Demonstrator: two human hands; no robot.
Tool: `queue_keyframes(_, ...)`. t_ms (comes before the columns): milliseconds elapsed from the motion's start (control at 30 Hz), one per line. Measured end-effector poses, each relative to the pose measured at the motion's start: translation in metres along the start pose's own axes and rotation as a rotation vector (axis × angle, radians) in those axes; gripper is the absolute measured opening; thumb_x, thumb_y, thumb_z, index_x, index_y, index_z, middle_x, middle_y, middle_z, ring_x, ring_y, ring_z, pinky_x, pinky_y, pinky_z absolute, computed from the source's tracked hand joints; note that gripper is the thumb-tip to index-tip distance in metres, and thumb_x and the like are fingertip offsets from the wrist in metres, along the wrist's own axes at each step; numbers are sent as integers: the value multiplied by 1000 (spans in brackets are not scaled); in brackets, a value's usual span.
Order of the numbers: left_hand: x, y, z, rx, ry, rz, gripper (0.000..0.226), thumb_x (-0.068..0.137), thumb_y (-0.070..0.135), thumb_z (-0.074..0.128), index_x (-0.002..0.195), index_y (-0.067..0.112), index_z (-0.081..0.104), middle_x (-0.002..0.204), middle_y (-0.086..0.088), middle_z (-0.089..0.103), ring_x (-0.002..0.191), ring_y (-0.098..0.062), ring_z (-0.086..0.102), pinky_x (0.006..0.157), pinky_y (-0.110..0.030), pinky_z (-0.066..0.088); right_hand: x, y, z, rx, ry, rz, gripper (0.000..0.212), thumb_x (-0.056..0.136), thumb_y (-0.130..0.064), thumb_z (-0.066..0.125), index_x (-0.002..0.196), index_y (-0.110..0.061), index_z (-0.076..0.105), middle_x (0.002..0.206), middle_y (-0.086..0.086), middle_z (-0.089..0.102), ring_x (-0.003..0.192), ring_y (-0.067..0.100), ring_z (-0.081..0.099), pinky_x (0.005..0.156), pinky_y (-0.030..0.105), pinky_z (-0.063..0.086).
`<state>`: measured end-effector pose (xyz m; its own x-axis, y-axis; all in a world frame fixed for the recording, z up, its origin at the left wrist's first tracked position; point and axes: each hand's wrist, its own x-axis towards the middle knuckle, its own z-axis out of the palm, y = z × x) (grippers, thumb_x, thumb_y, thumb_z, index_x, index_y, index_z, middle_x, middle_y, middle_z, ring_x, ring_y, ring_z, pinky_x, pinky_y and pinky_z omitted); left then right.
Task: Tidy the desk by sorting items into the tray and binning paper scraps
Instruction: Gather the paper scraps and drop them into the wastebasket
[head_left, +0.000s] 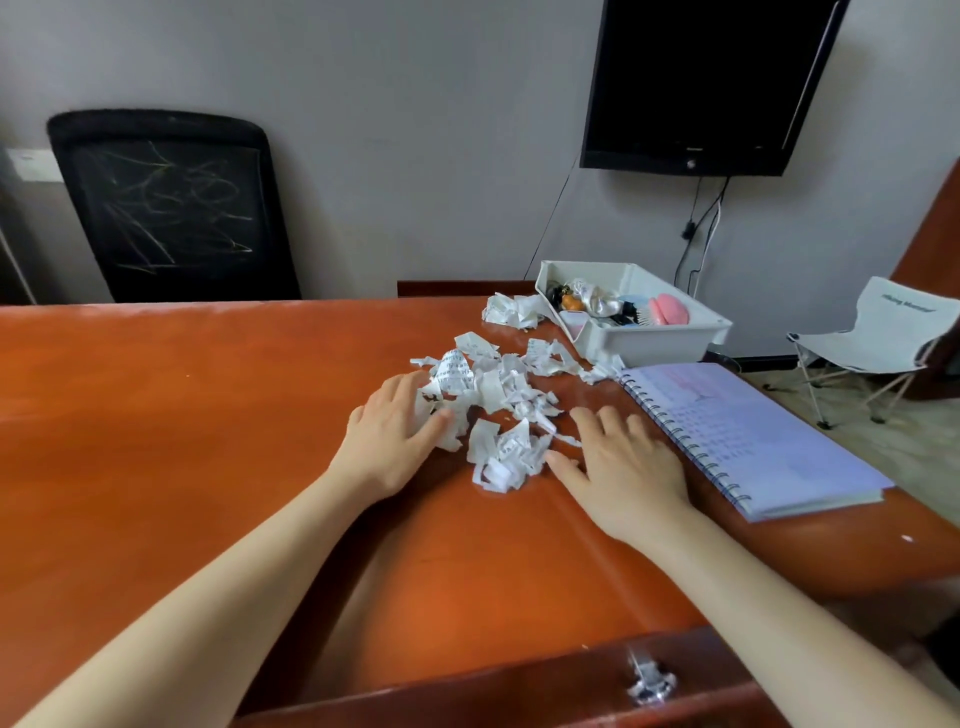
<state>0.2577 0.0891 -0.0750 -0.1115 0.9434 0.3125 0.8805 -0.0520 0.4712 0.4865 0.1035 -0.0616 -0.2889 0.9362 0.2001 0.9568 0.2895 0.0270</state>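
L grip (395, 431) buried in paper scraps (493, 395), fingers hidden so can't tell if clenched, R grip (618, 462) flat, released, on desk (208, 415); scrap print unreadable.

Torn white paper scraps (493, 387) in loose heap beside filled white tray (654, 340)

A single wide-angle view looks from the person's head, forward and down across the desk (156, 415). It sits close above the near edge: the left hand (395, 436) and right hand (623, 467) reach in from the bottom to mid-frame. Past the desk's far edge it faces the wall (415, 130), with a screen (701, 78) at upper right
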Motion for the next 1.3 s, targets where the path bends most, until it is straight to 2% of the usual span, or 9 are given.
queue_keyframes(167,9,-10,1,-60,46,-202,55,98,45,31,143,14,31,149,-9,35,135,-25,36,111,-43,26,8,-1,8,161,95,-49,22,100,-37,34,98,-20,48,99,-4,61,89,25,62,64,31,42)
queue_keyframes(267,16,-10,3,48,11,-312,68,93,59,26,143,13,30,146,-10,40,134,-27,36,111,-44,23,22,0,14,493,152,-121,19,98,-26,44,81,-17,46,61,-7,50,57,11,50,52,25,35)
queue_keyframes(367,21,-7,4,131,23,-351,77,87,70,22,140,15,34,143,-8,42,133,-27,35,109,-45,22,37,-4,16,808,289,-129,18,95,-13,51,78,-8,52,51,-3,45,45,7,40,46,18,31)
queue_keyframes(467,22,-7,8,243,-49,-225,74,85,72,25,137,21,38,144,-2,39,134,-23,31,108,-45,22,52,-13,20,978,407,-61,16,93,-9,53,78,-3,55,60,13,55,50,15,44,49,20,34)
queue_keyframes(667,20,-9,10,252,-64,-61,43,91,56,39,117,23,45,129,2,46,121,-21,39,102,-35,31,63,-29,19,1091,386,-58,14,95,-9,50,84,-11,58,71,-2,59,64,2,59,61,15,48)
queue_keyframes(833,17,-10,8,197,-13,46,35,93,36,50,120,14,49,119,-3,50,108,-23,45,88,-31,38,40,-30,11,604,304,-112,33,98,-32,36,116,-16,60,121,-4,53,117,16,46,99,33,38)
queue_keyframes(967,15,-11,4,87,118,23,21,91,26,54,78,12,45,83,-1,47,80,-22,45,63,-29,29,24,-36,11,382,28,-95,59,90,-62,28,140,-32,33,151,-8,24,141,16,19,112,43,24)
queue_keyframes(1133,13,-12,4,106,185,0,21,91,24,53,77,13,41,79,0,47,70,-21,43,59,-29,29,20,-42,13,380,-104,-144,79,81,-70,45,146,-38,16,158,-11,9,145,17,12,115,39,14)
queue_keyframes(1300,14,-12,5,61,232,-51,18,93,23,50,82,12,41,79,-3,47,72,-29,51,59,-31,35,25,-42,18,383,-4,-200,62,88,-54,51,141,-32,29,145,-12,34,130,16,30,105,34,26)
